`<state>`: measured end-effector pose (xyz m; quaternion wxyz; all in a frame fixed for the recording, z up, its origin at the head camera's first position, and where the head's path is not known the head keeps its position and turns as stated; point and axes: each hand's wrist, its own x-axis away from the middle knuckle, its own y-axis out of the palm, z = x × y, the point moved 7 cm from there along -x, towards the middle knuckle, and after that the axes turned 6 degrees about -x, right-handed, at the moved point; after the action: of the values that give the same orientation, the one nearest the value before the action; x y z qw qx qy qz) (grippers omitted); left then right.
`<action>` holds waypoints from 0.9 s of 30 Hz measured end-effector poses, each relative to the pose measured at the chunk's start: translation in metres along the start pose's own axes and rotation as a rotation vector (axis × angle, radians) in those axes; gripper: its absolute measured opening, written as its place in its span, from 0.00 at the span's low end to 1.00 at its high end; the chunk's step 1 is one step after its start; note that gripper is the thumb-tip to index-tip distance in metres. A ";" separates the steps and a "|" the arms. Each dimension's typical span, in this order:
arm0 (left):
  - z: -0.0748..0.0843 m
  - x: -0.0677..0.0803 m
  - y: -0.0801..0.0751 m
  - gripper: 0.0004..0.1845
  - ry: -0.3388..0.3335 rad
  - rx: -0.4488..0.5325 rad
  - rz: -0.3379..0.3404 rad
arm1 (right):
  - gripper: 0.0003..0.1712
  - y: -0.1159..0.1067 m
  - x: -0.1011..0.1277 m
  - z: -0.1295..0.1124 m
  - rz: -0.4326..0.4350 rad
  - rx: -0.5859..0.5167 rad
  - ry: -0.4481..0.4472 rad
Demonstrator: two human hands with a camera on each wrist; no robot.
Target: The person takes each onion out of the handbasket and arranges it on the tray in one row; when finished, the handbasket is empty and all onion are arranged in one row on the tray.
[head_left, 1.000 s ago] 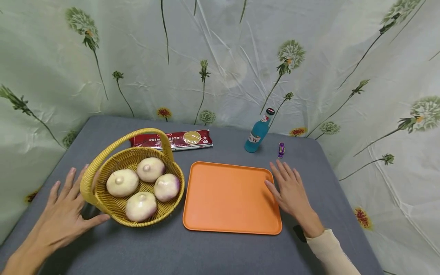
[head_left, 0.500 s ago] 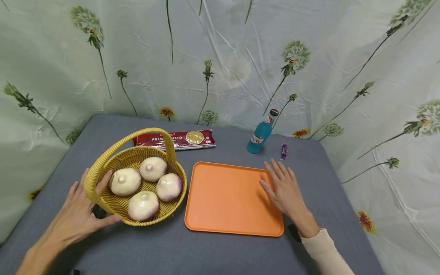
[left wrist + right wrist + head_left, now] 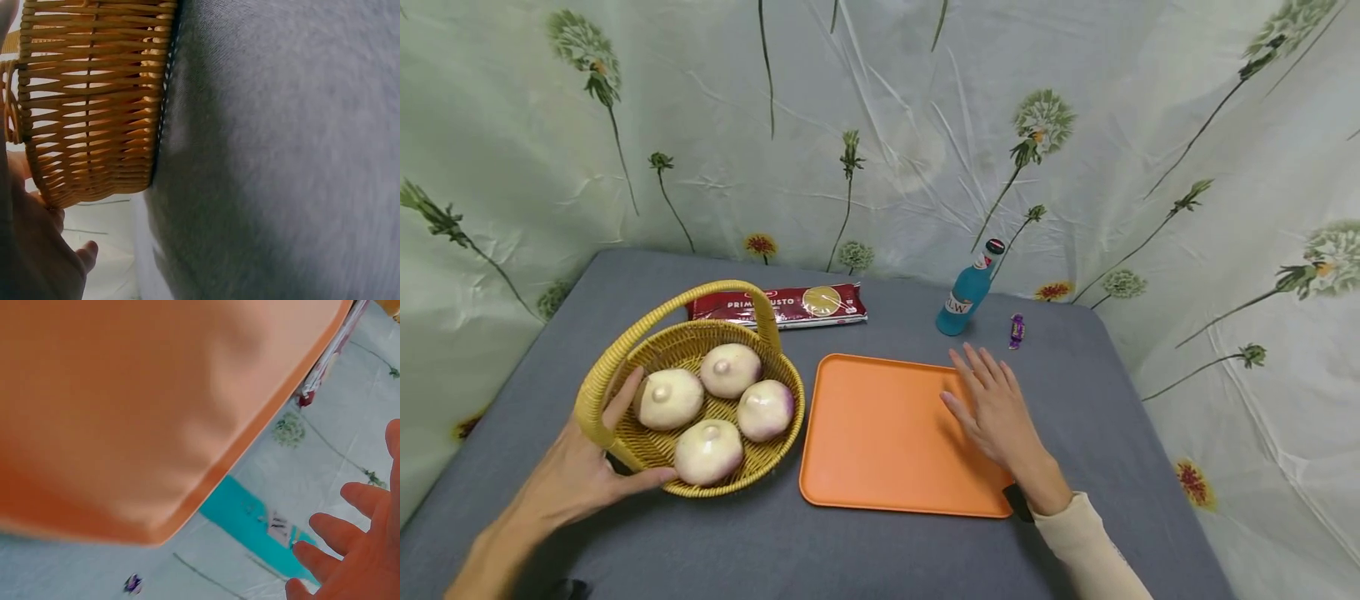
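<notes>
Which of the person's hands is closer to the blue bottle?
The right. The right hand lies over the orange tray, just in front of the blue bottle. The left hand is far across the table, at the yellow basket.

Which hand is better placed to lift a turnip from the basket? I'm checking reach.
Probably the left hand: it touches the basket beside the turnips. The right hand lies over the orange tray.
</notes>
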<state>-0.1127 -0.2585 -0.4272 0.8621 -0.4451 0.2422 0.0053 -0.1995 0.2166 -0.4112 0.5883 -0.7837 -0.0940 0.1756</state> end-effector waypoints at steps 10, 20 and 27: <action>0.000 -0.003 0.006 0.73 0.001 0.074 0.038 | 0.38 0.001 -0.008 -0.022 0.013 -0.027 -0.039; 0.003 -0.013 0.005 0.79 0.068 0.094 0.055 | 0.37 0.010 -0.016 -0.042 0.001 -0.075 -0.094; 0.010 -0.015 0.000 0.80 0.129 0.097 0.020 | 0.37 0.014 -0.022 -0.063 -0.023 -0.078 -0.125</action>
<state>-0.1219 -0.2481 -0.4160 0.8651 -0.3996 0.3019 -0.0266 -0.1963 0.1487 -0.4051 0.5524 -0.7924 -0.1461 0.2136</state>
